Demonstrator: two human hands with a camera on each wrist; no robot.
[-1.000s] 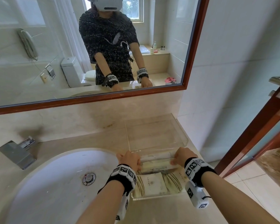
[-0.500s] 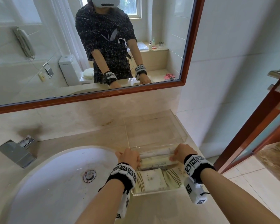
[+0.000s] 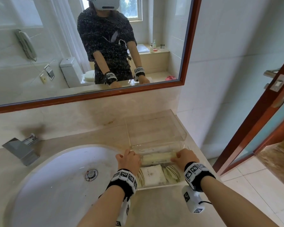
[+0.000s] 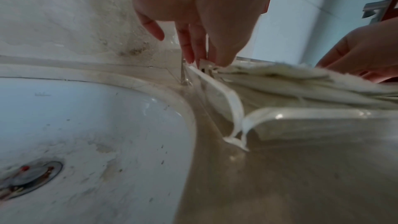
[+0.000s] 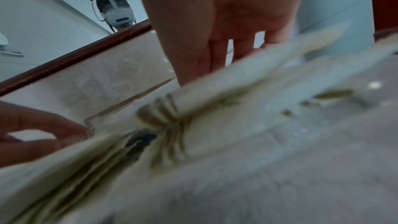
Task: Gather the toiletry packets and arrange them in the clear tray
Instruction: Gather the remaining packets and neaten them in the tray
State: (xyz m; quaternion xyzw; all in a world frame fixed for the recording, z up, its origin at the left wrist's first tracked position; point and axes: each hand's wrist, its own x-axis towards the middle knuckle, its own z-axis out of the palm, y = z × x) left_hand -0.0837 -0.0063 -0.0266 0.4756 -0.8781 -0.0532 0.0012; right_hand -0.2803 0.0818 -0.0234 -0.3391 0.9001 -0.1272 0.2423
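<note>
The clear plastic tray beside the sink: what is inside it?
The clear plastic tray holds cream paper toiletry packets at its near end; the far part shows only counter. The left hand and right hand cover the packet ends.

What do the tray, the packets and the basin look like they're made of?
Tray: clear hard plastic, probably acrylic; the counter shows through its glossy walls.
Packets: matte cream paper, it seems, with fuzzy torn-looking edges in the left wrist view.
Basin: glossy white glazed ceramic, by its shine, with some stains.
</note>
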